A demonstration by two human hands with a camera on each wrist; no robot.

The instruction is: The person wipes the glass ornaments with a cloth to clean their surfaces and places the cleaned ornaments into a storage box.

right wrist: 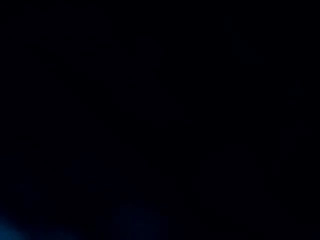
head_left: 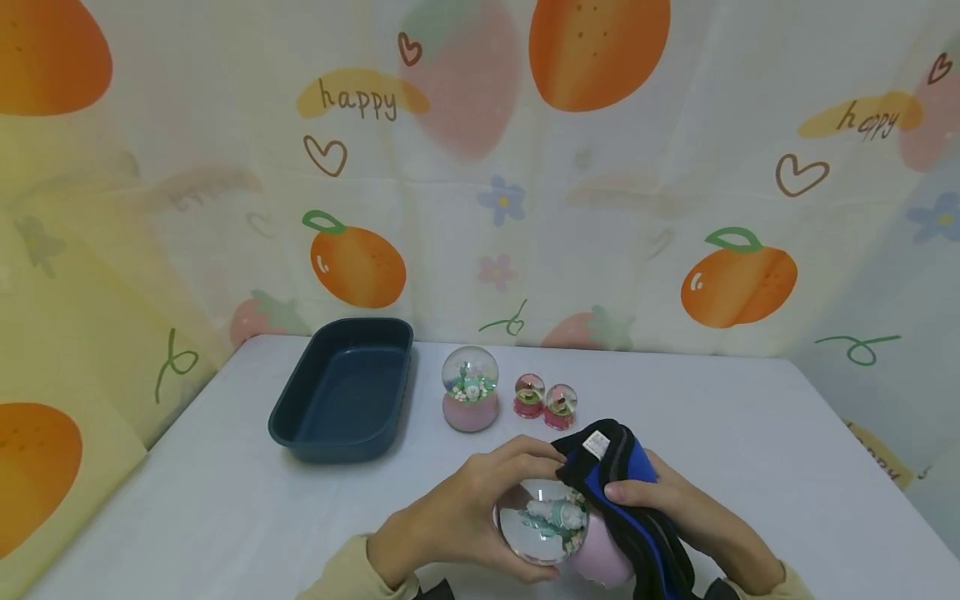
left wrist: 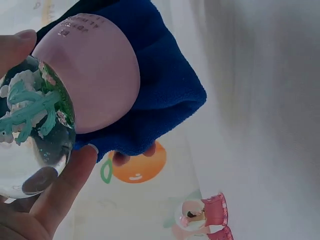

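Head view, left hand (head_left: 465,510): fingers and thumb curled round the clear dome of a large snow globe (head_left: 551,525).
Right hand (head_left: 686,500): thumb pinching a black-and-blue cloth (head_left: 618,462) — other fingers mostly hidden behind it.
Held globe: tipped sideways at the table's near side, pink base (head_left: 600,552) against the cloth.
Beyond the hands: second snow globe (head_left: 470,408), upright on the white table (head_left: 750,433); two small globes (head_left: 529,398) near it, rightward.
Tray (head_left: 341,446): dark blue, left of these.
Right wrist view: nearly black — I can't tell more.
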